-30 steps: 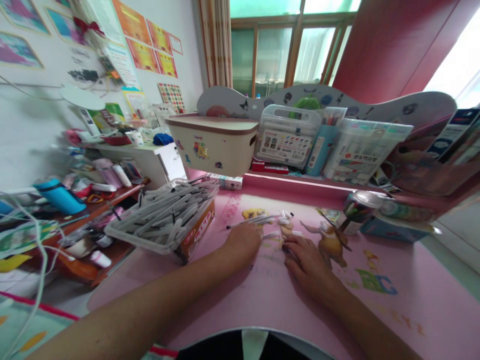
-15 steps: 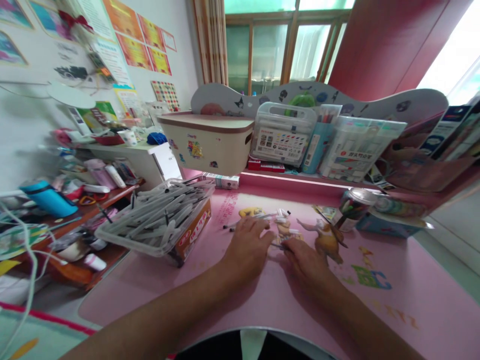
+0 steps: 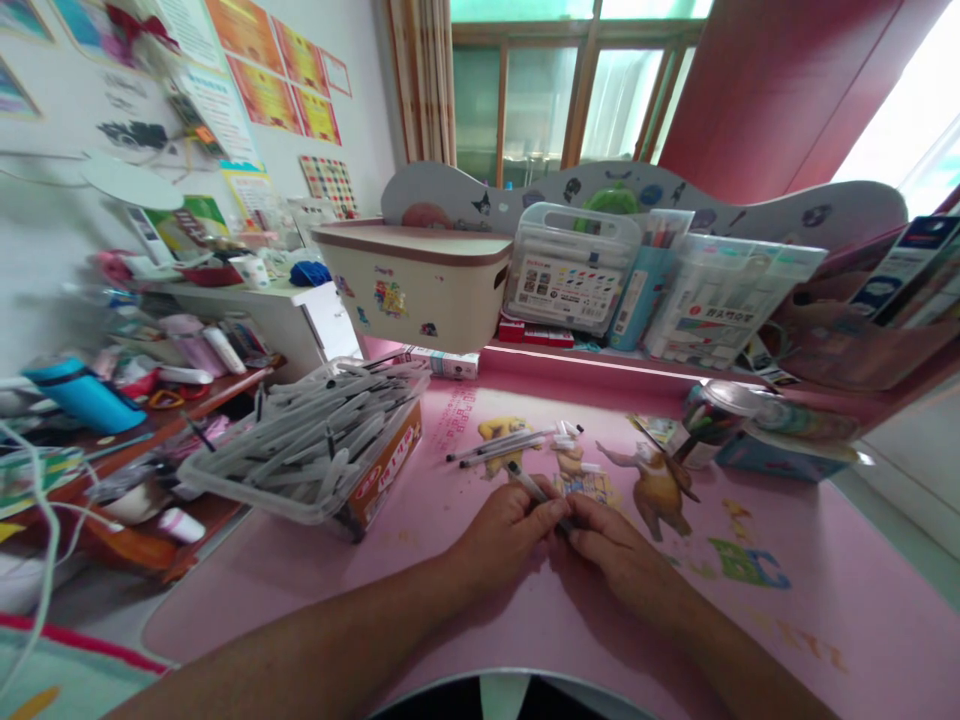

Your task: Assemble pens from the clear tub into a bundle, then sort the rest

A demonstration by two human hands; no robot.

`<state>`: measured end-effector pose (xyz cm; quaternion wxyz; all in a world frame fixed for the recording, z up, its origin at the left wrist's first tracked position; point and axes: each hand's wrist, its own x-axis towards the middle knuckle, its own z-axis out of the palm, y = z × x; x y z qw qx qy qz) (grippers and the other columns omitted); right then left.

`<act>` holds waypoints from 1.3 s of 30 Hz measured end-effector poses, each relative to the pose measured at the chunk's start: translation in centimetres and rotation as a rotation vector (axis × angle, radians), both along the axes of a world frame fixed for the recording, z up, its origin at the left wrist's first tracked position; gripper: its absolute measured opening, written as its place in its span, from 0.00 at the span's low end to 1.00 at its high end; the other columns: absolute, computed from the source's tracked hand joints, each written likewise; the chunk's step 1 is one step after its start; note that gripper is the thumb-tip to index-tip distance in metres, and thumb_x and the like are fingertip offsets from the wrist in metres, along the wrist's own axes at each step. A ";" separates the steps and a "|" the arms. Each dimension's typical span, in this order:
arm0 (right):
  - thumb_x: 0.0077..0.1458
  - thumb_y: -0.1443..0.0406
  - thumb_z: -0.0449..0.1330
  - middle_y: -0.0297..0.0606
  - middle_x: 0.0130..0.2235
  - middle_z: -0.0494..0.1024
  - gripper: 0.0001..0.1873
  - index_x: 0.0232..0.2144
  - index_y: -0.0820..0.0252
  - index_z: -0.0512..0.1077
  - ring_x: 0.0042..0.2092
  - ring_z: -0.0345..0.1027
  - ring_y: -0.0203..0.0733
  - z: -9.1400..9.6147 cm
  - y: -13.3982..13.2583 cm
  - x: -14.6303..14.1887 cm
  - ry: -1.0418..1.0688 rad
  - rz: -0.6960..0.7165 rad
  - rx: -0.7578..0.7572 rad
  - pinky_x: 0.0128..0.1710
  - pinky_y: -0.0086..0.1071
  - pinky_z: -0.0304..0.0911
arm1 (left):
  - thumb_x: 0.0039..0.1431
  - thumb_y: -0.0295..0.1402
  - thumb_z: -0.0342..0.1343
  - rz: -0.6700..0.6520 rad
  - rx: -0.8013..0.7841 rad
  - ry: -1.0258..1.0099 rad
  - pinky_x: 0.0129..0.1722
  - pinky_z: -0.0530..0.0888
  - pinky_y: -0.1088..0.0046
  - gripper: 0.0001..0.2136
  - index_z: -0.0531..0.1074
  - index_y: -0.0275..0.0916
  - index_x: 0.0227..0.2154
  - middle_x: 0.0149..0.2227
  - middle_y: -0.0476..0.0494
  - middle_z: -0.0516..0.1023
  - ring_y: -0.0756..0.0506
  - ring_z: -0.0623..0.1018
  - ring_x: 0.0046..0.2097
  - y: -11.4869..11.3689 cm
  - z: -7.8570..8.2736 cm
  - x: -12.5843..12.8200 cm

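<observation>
At nine o'clock from the hands sits a clear tray (image 3: 225, 470) heaped with grey pens (image 3: 315, 435), resting on an orange box (image 3: 382, 470) at the left of the pink desk (image 3: 787, 620); the left forearm comes in from seven o'clock, low over the desk, and the left hand (image 3: 502, 530) lies knuckles up with its fingers curled narrow around a pen (image 3: 534, 489); that pen slants up toward eleven o'clock from between the two hands; the right hand (image 3: 611, 550) meets the left at the middle, its fingertips pinched on the pen's near end, the forearm running off toward five o'clock; at twelve o'clock, just beyond the hands, a few loose pens (image 3: 502, 445) and small caps (image 3: 566, 435) lie on the desk; at two o'clock stands a tin (image 3: 709, 420).
</observation>
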<state>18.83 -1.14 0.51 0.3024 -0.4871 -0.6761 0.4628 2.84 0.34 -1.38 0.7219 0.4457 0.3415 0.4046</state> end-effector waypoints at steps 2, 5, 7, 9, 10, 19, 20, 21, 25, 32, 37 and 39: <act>0.56 0.63 0.52 0.40 0.48 0.79 0.17 0.44 0.54 0.77 0.55 0.67 0.52 0.3 -0.1 0.0 0.008 -0.022 0.006 0.57 0.46 0.61 | 0.56 0.43 0.59 0.000 0.058 0.051 0.24 0.61 0.77 0.13 0.69 0.37 0.30 0.22 0.54 0.65 0.53 0.64 0.23 -0.1 0.0 0.0; 0.59 0.57 0.53 0.41 0.46 0.80 0.16 0.40 0.54 0.78 0.54 0.67 0.53 0.4 -0.1 0.0 0.019 -0.002 0.000 0.58 0.46 0.60 | 0.58 0.44 0.56 0.015 0.162 0.140 0.25 0.62 0.76 0.15 0.68 0.37 0.26 0.21 0.51 0.66 0.52 0.65 0.24 0.0 0.0 -0.2; 0.60 0.55 0.53 0.41 0.39 0.80 0.16 0.34 0.56 0.77 0.47 0.70 0.49 0.1 -0.1 0.0 0.072 0.022 -0.026 0.52 0.42 0.64 | 0.58 0.45 0.55 0.033 0.168 0.153 0.24 0.61 0.76 0.16 0.67 0.37 0.24 0.21 0.51 0.66 0.52 0.65 0.24 0.0 0.1 -0.2; 0.61 0.54 0.53 0.39 0.34 0.78 0.17 0.29 0.58 0.73 0.39 0.70 0.44 -0.4 0.0 -0.2 0.185 0.053 -0.075 0.44 0.36 0.66 | 0.58 0.46 0.56 0.038 0.155 0.134 0.24 0.60 0.77 0.17 0.66 0.37 0.24 0.21 0.51 0.65 0.52 0.64 0.24 0.0 0.2 -0.3; 0.61 0.54 0.53 0.38 0.33 0.76 0.17 0.28 0.59 0.72 0.37 0.69 0.42 -0.7 0.0 -0.3 0.250 0.071 -0.101 0.41 0.34 0.66 | 0.58 0.46 0.56 0.035 0.155 0.122 0.24 0.60 0.77 0.17 0.67 0.38 0.25 0.21 0.52 0.65 0.52 0.64 0.24 0.0 0.3 -0.3; 0.59 0.53 0.57 0.34 0.28 0.71 0.15 0.34 0.57 0.76 0.33 0.64 0.39 -0.5 -0.1 -0.7 0.270 0.011 -0.141 0.35 0.31 0.62 | 0.57 0.47 0.57 0.042 0.133 0.114 0.23 0.58 0.77 0.16 0.66 0.38 0.26 0.21 0.53 0.63 0.53 0.62 0.22 0.1 0.7 -0.7; 0.58 0.52 0.58 0.33 0.28 0.70 0.16 0.37 0.57 0.76 0.32 0.63 0.38 -0.5 -0.1 -0.6 0.263 -0.012 -0.150 0.32 0.30 0.62 | 0.57 0.47 0.57 0.057 0.105 0.109 0.21 0.57 0.77 0.16 0.66 0.38 0.27 0.20 0.54 0.62 0.53 0.60 0.21 0.2 0.8 -0.7; 0.58 0.51 0.59 0.32 0.27 0.69 0.17 0.39 0.57 0.76 0.29 0.62 0.37 -0.6 -0.1 -0.5 0.270 -0.038 -0.168 0.29 0.28 0.60 | 0.57 0.47 0.57 0.081 0.076 0.100 0.20 0.55 0.78 0.16 0.66 0.38 0.28 0.20 0.55 0.61 0.54 0.59 0.20 0.4 0.9 -0.8; 0.57 0.46 0.57 0.26 0.23 0.63 0.25 0.44 0.58 0.72 0.19 0.47 0.28 -1.4 0.3 0.0 0.371 -0.129 -0.265 0.17 0.24 0.42 | 0.56 0.50 0.55 0.143 0.018 0.093 0.18 0.52 0.78 0.18 0.67 0.38 0.28 0.19 0.56 0.59 0.54 0.57 0.19 1.0 1.1 -1.2; 0.53 0.40 0.56 0.27 0.20 0.61 0.28 0.26 0.58 0.66 0.19 0.46 0.29 -1.7 1.0 0.2 0.417 -0.275 -0.215 0.17 0.26 0.40 | 0.54 0.49 0.57 -0.257 0.031 0.260 0.21 0.57 0.78 0.19 0.73 0.35 0.29 0.20 0.52 0.66 0.53 0.63 0.21 1.8 1.1 -2.4; 0.57 0.43 0.52 0.27 0.18 0.58 0.27 0.20 0.56 0.60 0.20 0.47 0.33 -1.5 1.2 1.0 0.160 -0.263 -0.096 0.19 0.30 0.43 | 0.54 0.46 0.60 -0.408 0.141 0.353 0.23 0.55 0.78 0.19 0.79 0.32 0.34 0.22 0.51 0.66 0.54 0.61 0.23 2.3 1.2 -3.1; 0.58 0.44 0.53 0.26 0.18 0.58 0.26 0.19 0.56 0.60 0.21 0.47 0.33 -1.2 1.2 1.2 0.124 -0.245 -0.081 0.20 0.30 0.43 | 0.53 0.46 0.61 -0.424 0.117 0.364 0.22 0.55 0.78 0.19 0.80 0.32 0.34 0.20 0.52 0.65 0.54 0.60 0.23 2.4 1.2 -3.3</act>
